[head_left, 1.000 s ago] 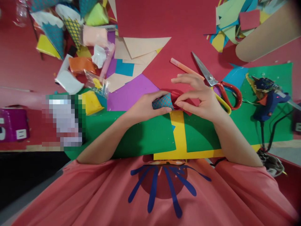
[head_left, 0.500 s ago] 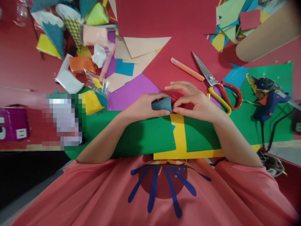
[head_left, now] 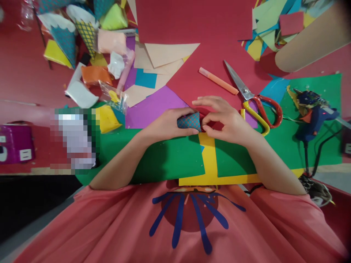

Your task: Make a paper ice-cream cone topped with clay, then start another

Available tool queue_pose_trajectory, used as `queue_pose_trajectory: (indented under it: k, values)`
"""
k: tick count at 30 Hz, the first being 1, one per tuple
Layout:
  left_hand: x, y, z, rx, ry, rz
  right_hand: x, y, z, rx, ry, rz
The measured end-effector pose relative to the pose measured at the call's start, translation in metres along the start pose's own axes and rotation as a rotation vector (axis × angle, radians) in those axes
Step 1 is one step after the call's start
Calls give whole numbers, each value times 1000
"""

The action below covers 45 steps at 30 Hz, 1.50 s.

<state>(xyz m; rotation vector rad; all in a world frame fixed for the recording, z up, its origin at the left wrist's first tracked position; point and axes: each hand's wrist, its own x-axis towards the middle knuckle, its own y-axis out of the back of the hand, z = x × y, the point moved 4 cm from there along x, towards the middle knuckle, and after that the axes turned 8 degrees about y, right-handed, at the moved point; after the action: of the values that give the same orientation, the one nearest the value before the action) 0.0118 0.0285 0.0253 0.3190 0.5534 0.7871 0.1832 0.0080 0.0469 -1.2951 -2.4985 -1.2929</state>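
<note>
My left hand (head_left: 161, 124) is wrapped round a small blue paper cone (head_left: 189, 123) with a reddish crisscross pattern. Its wide end faces right, while the palm hides the narrow end. At that mouth a red piece (head_left: 202, 116) shows, partly covered by fingers. My right hand (head_left: 234, 118) pinches there with thumb and index finger, its other fingers stretched out above. Beyond the right hand lie scissors (head_left: 246, 91) with red and yellow handles, and an orange marker (head_left: 219, 81).
Finished-looking cones (head_left: 64, 38) with white tops stand at the upper left, near clay packets (head_left: 95, 75). A blue glue gun (head_left: 312, 122) with a cord rests at right. A cardboard tube (head_left: 307, 44) and paper scraps (head_left: 268, 29) lie at the upper right. Green sheets (head_left: 170, 157) cover the near table.
My right hand has shifted very slightly, its upper fingers bending a little differently. The left hand keeps the cone in nearly the same place.
</note>
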Motion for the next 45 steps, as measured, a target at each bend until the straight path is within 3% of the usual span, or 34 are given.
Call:
queue_pose_trajectory:
  k: [8,22,33,39,42,45]
  values:
    - [1,-2,-2,103,-38,116,0,-1,-2,-77,-71,93]
    - [0,-3,-4,116,-103,228,-1,2,0,-33,-89,100]
    - [-4,-9,-8,252,-45,407,-2,-4,3,-54,-160,159]
    - [-4,-11,-8,276,-18,415,-1,-8,0,-92,-142,167]
    - [-2,-9,-10,242,-19,419,-2,-2,-5,-161,-135,250]
    - [-1,-7,-12,118,-80,428,-5,9,-7,-148,-116,416]
